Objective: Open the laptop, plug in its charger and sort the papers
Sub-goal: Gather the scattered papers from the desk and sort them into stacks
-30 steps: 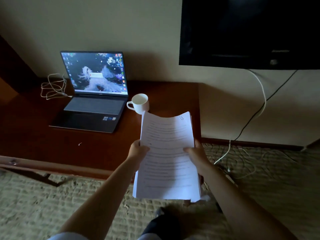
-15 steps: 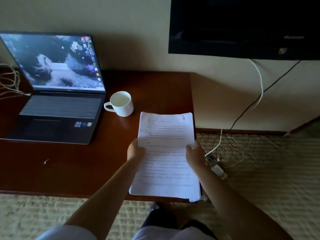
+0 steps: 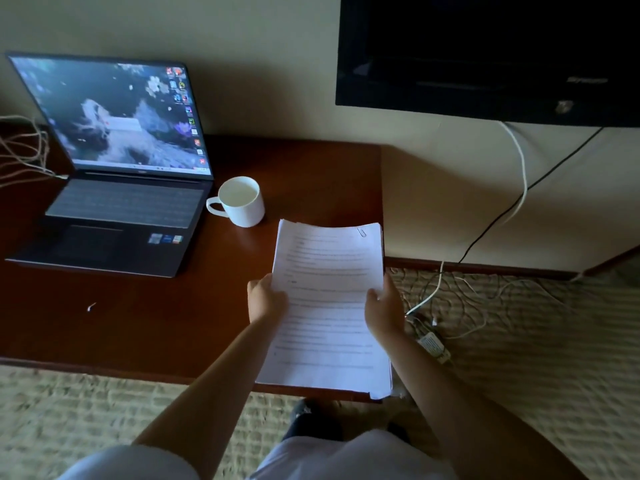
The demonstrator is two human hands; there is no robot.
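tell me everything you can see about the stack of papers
The thick stack of white printed paper sheets carries faint lines of text too blurred to read. A small metal paperclip sits at its far right corner. The left hand and right hand grip its side edges. It lies over the right end of the reddish-brown wooden desk, near edge overhanging slightly.
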